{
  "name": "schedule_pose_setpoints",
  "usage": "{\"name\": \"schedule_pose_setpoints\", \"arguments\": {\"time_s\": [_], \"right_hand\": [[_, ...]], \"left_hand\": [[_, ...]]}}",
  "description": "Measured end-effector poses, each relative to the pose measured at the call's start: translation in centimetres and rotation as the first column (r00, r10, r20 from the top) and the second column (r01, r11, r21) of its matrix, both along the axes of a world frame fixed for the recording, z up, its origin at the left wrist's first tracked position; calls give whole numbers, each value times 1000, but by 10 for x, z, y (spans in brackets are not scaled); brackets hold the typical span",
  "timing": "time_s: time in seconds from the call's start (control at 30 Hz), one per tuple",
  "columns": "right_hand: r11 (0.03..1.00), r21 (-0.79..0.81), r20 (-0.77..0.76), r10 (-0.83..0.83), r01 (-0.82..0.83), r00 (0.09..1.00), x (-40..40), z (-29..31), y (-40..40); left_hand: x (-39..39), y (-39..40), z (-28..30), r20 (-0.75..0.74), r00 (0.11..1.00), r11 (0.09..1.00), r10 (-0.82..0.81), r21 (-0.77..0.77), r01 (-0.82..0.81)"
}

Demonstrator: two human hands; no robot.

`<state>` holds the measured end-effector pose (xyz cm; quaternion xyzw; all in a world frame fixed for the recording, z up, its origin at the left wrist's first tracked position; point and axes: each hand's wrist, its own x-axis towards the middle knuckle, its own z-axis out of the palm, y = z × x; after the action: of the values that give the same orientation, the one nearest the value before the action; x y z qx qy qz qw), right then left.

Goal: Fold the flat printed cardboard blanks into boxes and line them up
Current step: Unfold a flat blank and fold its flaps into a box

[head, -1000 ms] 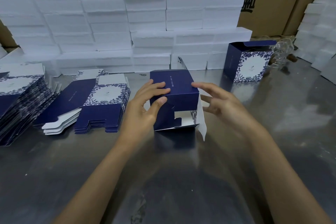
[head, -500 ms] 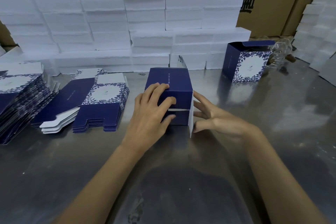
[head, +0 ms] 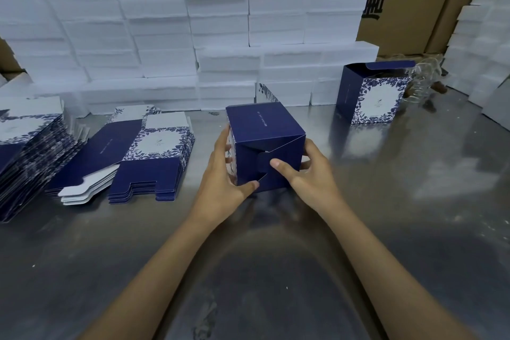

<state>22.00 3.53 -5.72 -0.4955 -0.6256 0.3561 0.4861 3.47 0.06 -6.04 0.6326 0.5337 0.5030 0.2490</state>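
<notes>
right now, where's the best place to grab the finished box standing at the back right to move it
Take the finished box by its two upright side walls, coming down from above and in front. It stands upright with its top flap open and tilted back, so the top gives no firm hold. A clear glass item sits close on its right, so keep fingers tight to that wall.

Left hand [head: 220, 188] and right hand [head: 311, 176] gripping navy box [head: 265, 130]; metal table [head: 386, 229]
</notes>
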Motion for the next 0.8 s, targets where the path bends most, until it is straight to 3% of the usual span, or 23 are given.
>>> {"name": "schedule_pose_setpoints", "arguments": {"time_s": [0.23, 0.4, 0.47, 0.6, 0.8], "right_hand": [[983, 106, 36, -155, 151, 987, -5, -1, -2], [980, 112, 76, -176, 167, 982, -5, 2, -6], [993, 39, 13, -111, 110, 994, -4, 7, -7], [975, -183, -331, 57, -124, 942, 0, 23, -12], [965, -166, -381, 126, -202, 916, 4, 30, -9]], "left_hand": [[6, -1, -2, -57, 998, 1000, -19, -25, 17], [13, -9, 5, -46, 998, 999, -36, -38, 34], [16, -13, 11, 60, 997, 998, -42, -41, 45], [14, -15, 26, 449, 892, 993, -60, -65, 99], [2, -11, 29, 525, 851, 999, 18, 33, -42]]}}
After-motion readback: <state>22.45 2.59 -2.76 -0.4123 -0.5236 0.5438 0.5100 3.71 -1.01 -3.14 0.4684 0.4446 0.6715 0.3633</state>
